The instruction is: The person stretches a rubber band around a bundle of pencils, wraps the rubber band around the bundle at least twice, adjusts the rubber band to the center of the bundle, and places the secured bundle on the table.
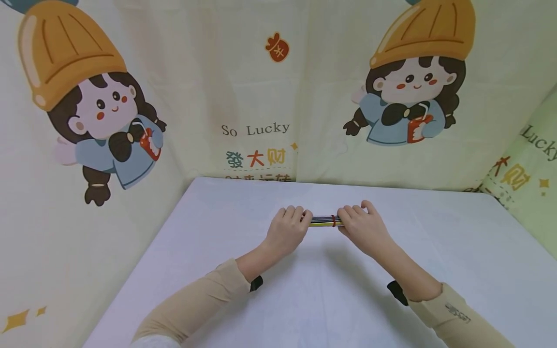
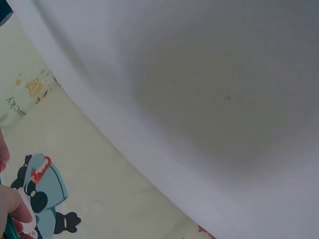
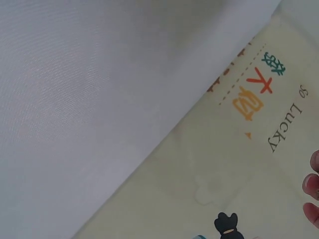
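A bundle of thin, pencil-like sticks (image 1: 322,221), dark, pale and yellow-green, is held level above the white table. A red band is wound round it near its right end. My left hand (image 1: 287,229) grips the left end with curled fingers, and my right hand (image 1: 363,228) grips the right end, one finger sticking up. Both palms hide the bundle's ends. In the left wrist view, part of my left hand (image 2: 15,204) shows at the left edge beside something green. Only fingertips (image 3: 311,185) of my right hand enter the right wrist view.
The white-covered table (image 1: 326,299) lies below both arms, with their shadows on it. A cream curtain (image 1: 196,72) printed with cartoon figures and lettering hangs behind it and along the sides. Black wrist devices (image 1: 397,292) sit under the forearms.
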Motion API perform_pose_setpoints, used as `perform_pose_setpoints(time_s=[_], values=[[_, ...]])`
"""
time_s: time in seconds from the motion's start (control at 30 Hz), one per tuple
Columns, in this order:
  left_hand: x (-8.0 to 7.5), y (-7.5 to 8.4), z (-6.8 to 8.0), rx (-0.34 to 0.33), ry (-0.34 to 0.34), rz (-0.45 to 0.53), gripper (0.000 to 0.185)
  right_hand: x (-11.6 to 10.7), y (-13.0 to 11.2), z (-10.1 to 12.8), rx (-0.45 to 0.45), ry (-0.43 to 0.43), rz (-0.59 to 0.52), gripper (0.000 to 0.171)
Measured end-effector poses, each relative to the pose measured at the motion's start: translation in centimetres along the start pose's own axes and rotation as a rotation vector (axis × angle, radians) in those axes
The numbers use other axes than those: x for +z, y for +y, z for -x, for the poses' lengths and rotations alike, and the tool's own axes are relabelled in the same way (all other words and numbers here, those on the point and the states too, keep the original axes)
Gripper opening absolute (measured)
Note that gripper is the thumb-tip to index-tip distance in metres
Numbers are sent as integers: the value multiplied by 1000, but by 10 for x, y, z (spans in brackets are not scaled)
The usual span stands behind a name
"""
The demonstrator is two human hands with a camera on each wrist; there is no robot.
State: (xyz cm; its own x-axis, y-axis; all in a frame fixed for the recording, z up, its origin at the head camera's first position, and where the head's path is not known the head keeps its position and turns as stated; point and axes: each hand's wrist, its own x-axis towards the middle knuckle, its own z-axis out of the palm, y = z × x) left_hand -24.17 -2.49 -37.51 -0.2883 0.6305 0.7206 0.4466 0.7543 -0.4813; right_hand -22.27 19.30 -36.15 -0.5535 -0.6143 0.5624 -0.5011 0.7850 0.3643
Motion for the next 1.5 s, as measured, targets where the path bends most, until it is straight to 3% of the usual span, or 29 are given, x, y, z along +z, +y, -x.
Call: perform_pose_setpoints(time_s=[0.17, 0.33, 0.57, 0.97, 1.13, 1.3, 1.4, 1.5], values=[[5, -7, 4, -6, 6, -75, 12, 1, 2, 2, 20, 6, -22, 34], [9, -8, 7, 16, -14, -82, 18, 1, 1, 2, 19, -13, -23, 33], [8, -1, 8, 11, -35, -37, 31, 2, -3, -2, -72, -7, 63, 39], [3, 9, 8, -5, -4, -56, 26, 2, -12, -7, -158, -14, 105, 43], [0, 16, -1, 6, -2, -62, 21, 2, -19, -11, -142, 23, 70, 43], [0, 8, 0, -14, -15, -68, 21, -2, -10, -10, -54, 66, 16, 42], [1, 2, 3, -28, -25, -72, 23, -3, -3, -6, -12, 36, -6, 39], [2, 1, 5, -30, -30, -67, 26, -3, -2, -5, -44, 19, 0, 36]])
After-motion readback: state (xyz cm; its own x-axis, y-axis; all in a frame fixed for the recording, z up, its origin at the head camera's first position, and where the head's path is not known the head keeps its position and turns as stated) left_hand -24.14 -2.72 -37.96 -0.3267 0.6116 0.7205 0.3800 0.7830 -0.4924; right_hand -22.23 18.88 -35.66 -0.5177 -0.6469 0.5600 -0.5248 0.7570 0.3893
